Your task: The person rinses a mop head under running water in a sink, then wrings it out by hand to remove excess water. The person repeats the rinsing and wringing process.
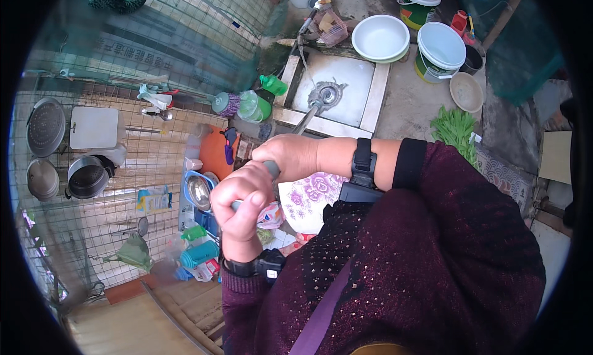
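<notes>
Both of my hands are closed around a metal pole [305, 122] with a grey grip [272, 168]. My right hand [293, 156] is on it nearer the basin, and my left hand [243, 202] is just beside it, further up the grip. The pole slants down into a low square basin [372, 98] with a pale tiled rim. At its lower end, grey strands of what looks like a mop head [330, 95] spread on the basin's white floor around a shiny round part. A thin stream, apparently water, falls from a hose near the tap [319, 3].
A white bowl [381, 37], a white-and-green bucket [440, 49] and leafy greens [451, 128] are right of the basin. Left of it stand a green bottle [274, 85] and a small green bin [255, 108]. Pots [88, 176] hang on the wire grid wall. A flower-patterned surface [308, 199] lies below my hands.
</notes>
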`<control>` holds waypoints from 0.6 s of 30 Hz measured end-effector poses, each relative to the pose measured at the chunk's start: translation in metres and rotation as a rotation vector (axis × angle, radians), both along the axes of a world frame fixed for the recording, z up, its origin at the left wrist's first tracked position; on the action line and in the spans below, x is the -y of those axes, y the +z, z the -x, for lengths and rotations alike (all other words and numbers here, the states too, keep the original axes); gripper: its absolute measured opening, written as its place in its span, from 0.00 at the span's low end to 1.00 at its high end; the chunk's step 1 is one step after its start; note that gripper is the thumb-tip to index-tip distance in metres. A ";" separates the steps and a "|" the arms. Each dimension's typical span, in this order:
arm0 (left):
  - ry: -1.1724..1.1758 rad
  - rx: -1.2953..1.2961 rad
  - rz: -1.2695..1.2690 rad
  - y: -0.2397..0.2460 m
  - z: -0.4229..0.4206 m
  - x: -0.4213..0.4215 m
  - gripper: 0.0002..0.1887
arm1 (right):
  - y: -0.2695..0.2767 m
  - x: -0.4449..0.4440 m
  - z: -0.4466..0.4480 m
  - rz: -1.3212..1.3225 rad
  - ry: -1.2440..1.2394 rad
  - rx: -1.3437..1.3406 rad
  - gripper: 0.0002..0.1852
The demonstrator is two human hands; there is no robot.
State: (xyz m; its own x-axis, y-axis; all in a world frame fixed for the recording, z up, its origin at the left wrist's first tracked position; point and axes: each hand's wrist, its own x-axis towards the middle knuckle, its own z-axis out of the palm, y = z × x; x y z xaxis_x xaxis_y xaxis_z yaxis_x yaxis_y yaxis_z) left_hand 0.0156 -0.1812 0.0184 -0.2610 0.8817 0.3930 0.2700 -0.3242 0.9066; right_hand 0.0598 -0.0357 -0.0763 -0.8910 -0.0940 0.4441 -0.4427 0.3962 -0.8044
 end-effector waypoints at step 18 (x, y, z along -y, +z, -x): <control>0.010 -0.162 0.002 0.027 -0.007 -0.035 0.14 | 0.000 -0.011 -0.002 0.038 -0.236 -0.121 0.09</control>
